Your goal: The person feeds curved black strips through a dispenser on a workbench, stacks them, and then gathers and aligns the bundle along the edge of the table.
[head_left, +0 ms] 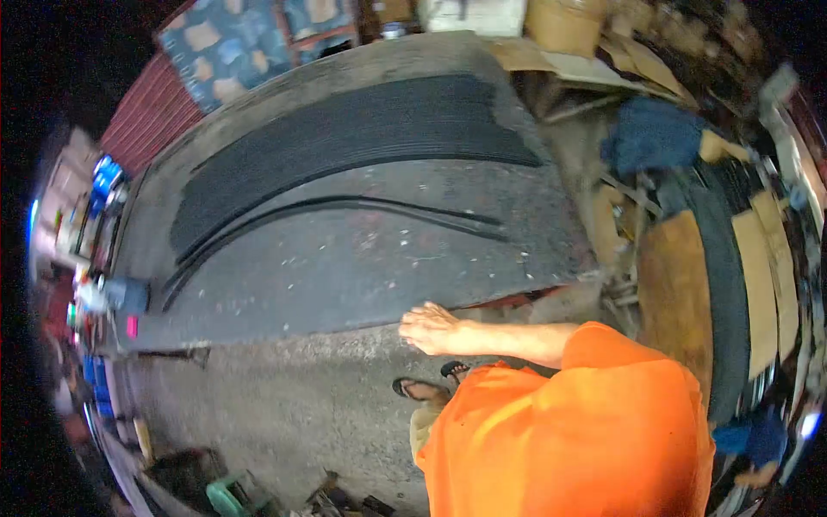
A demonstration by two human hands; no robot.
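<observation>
My right hand (429,328) is held just over the front edge of a large dark table (370,258), at the end of a bare forearm below my orange sleeve. Its fingers look loosely stretched, and I see nothing in them. My left hand is out of sight. Many long, thin black strips (362,129) lie side by side across the table's far half. A few separate black strips (345,202) curve across the surface nearer to me. Pale specks are scattered over the tabletop.
Cardboard (758,284) and a brown board (676,293) are at the right. What looks like a person in dark blue (655,133) is beyond the table's right end. A blue container (127,295) stands by the left corner. A green plastic item (231,495) lies low on the left.
</observation>
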